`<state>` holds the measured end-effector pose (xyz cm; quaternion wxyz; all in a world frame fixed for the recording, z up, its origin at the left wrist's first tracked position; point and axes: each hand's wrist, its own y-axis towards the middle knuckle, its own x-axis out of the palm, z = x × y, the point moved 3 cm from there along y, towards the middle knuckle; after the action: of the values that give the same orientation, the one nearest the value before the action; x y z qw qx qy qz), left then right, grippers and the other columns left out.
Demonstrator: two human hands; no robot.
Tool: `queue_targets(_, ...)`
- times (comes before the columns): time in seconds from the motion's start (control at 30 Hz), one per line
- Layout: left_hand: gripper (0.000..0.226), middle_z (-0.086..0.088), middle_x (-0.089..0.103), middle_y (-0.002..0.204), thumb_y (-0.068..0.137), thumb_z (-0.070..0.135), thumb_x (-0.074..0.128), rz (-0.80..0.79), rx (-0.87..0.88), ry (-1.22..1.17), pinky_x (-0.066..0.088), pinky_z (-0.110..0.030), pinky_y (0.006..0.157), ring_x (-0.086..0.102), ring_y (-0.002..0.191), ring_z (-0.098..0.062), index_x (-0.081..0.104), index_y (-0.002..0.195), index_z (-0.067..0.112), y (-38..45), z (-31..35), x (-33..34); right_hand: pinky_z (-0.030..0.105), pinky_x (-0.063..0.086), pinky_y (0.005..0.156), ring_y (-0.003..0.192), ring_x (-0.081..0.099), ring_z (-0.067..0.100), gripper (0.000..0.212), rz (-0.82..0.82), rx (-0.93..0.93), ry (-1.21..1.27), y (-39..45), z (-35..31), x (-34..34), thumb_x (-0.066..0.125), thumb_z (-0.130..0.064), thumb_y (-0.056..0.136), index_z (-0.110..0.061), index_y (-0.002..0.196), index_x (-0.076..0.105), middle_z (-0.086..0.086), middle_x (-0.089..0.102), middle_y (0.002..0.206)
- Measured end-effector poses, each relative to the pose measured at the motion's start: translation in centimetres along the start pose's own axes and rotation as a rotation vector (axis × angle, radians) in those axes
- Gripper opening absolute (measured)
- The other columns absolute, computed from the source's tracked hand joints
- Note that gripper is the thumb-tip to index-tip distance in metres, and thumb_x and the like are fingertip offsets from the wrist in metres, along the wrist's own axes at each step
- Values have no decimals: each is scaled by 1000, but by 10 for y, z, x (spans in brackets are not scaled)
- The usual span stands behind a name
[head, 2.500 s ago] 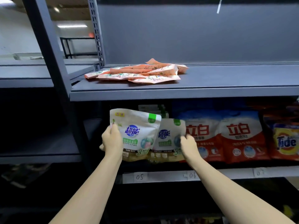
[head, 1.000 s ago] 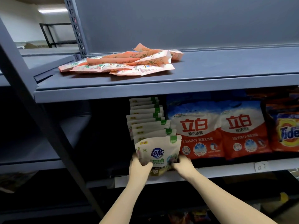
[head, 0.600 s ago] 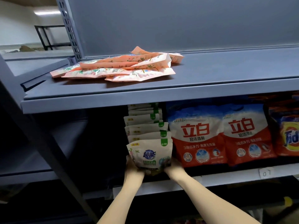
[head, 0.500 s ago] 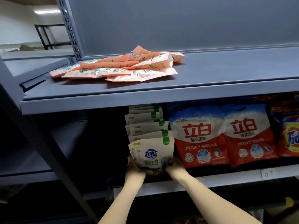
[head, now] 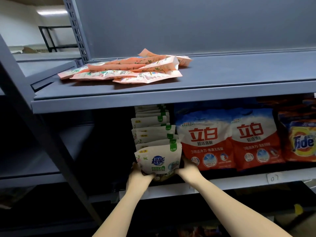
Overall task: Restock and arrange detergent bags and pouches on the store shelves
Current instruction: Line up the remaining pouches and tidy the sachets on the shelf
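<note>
Lying in a loose heap on the top shelf (head: 239, 86) are pink packets (head: 126, 69), well above the work. Below, red bags (head: 205, 141) stand just right of a row of white pouches (head: 152, 127), with a Tide bag (head: 302, 142) further right. The front pouch (head: 158, 159) stands upright at the lower shelf (head: 248, 183) edge, clasped from both sides: the left hand (head: 139, 175) curls round its lower left corner, the right hand (head: 187, 167) presses its right edge, squeezed against a red bag. Since half a second ago the pouch has barely shifted and both hands stay on it.
</note>
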<state>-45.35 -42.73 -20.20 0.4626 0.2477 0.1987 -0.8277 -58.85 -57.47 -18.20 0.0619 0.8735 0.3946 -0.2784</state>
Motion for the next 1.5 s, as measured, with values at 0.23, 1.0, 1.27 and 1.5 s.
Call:
queue_targets(0.23, 54, -4, 57, 100, 78, 36, 67, 47, -91, 244, 52, -33, 77, 60, 97, -27, 40, 121, 17, -20, 24, -34, 39, 49, 94, 109, 59, 23, 45, -10, -36, -117, -18, -16, -21, 66, -19, 81, -17, 124, 55, 6, 64, 120)
queue_targets(1.0, 32, -1, 66, 67, 85, 41, 57, 264, 561, 186, 51, -35, 72, 62, 72, -23, 64, 68, 15, -95, 241, -230, 23, 57, 71, 74, 70, 5, 28, -146, -457, -365, -111, -242, -149, 61, -50, 86, -27, 99, 69, -7, 72, 90)
queue_targets(1.27, 22, -5, 67, 100, 86, 28, 51, 348, 491, 215, 50, -35, 84, 59, 93, -26, 67, 97, 18, -25, 282, -261, 30, 50, 70, 75, 65, 18, 17, 296, -546, -295, -65, -303, -181, 59, -30, 86, -20, 77, 68, -2, 69, 71)
queue_targets(1.5, 45, -7, 52, 137, 87, 25, 45, 191, 406, 330, 39, -35, 100, 48, 122, -28, 52, 132, 22, 35, 283, -240, 33, 54, 73, 78, 63, 17, 16, 431, -440, -340, -9, -306, -192, 55, -25, 85, -19, 83, 69, -5, 67, 75)
